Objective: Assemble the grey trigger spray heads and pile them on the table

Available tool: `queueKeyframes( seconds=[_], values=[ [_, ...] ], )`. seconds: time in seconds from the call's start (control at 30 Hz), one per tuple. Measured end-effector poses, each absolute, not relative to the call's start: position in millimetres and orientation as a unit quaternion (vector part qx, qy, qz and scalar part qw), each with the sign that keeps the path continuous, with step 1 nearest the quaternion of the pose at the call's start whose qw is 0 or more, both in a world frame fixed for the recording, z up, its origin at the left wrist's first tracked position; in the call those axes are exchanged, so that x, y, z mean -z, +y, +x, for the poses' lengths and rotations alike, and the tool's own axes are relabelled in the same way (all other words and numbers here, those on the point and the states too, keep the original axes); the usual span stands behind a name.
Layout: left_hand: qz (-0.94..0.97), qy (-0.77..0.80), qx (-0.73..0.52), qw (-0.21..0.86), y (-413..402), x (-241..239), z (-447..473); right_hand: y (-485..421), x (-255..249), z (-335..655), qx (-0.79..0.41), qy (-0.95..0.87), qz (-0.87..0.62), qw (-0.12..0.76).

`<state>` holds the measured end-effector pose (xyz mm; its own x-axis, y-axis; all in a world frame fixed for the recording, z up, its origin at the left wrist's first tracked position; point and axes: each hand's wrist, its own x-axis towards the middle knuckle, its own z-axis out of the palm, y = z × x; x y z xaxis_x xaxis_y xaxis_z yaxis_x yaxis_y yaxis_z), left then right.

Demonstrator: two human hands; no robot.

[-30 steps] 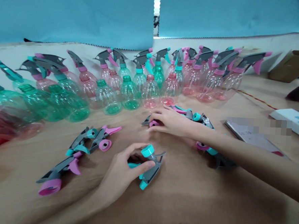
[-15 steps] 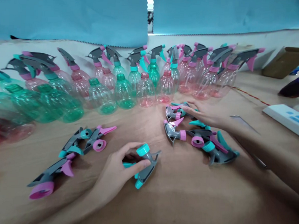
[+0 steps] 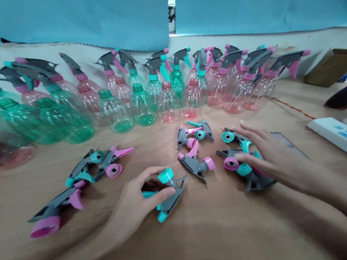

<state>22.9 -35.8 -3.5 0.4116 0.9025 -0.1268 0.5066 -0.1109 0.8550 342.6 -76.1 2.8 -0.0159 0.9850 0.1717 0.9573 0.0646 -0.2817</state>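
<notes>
My left hand is closed around a grey and teal spray trigger head, its teal collar pointing up. Over a loose cluster of trigger heads on the right, my right hand has its fingers apart, and its thumb comes close to a pink-collared trigger head. A teal-collared trigger head lies under its fingertips. Just left of that hand, a pink-and-grey trigger head lies on its side, with two others behind it. More trigger heads rest on the table left of my left hand.
Clear green and pink bottles line the back, several capped with trigger heads, others with bare necks. A phone-like flat object lies behind my right hand. At the right are a white power strip, a dark bottle and a cardboard box.
My right hand has moved right and toward me, off the rear trigger heads. Several trigger heads there have shifted apart, some to the left. My left hand keeps its hold.
</notes>
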Motion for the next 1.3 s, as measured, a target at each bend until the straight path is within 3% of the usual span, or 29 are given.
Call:
queueKeyframes(
  seconds=[0.23,0.57,0.7,0.87,1.0,1.13,1.3],
  values=[
    [0.707,0.503,-0.214,0.449,-37.4,0.5,24.9,-114.1,40.0,347.2,0.042,-0.747,-0.647,0.147],
    [0.711,0.508,-0.208,0.440,-37.8,-0.3,24.8,-85.1,38.9,296.4,0.051,-0.784,-0.598,0.158],
    [0.709,0.503,-0.225,0.439,-37.7,3.8,23.2,-81.6,28.2,291.4,0.008,-0.745,-0.635,0.203],
    [0.688,0.494,-0.263,0.462,-38.2,5.0,25.6,-82.4,-10.5,301.4,-0.045,-0.691,-0.643,0.327],
    [0.664,0.476,-0.307,0.488,-36.4,-1.9,31.2,-75.4,-39.7,286.3,-0.153,-0.767,-0.562,0.270],
    [0.699,0.476,-0.310,0.434,-31.8,-10.7,28.2,-61.5,-52.8,254.3,-0.121,-0.824,-0.485,0.268],
    [0.794,0.460,-0.291,0.273,-26.7,-20.0,17.2,-44.7,-56.5,229.6,-0.116,-0.878,-0.396,0.242]
  ],
)
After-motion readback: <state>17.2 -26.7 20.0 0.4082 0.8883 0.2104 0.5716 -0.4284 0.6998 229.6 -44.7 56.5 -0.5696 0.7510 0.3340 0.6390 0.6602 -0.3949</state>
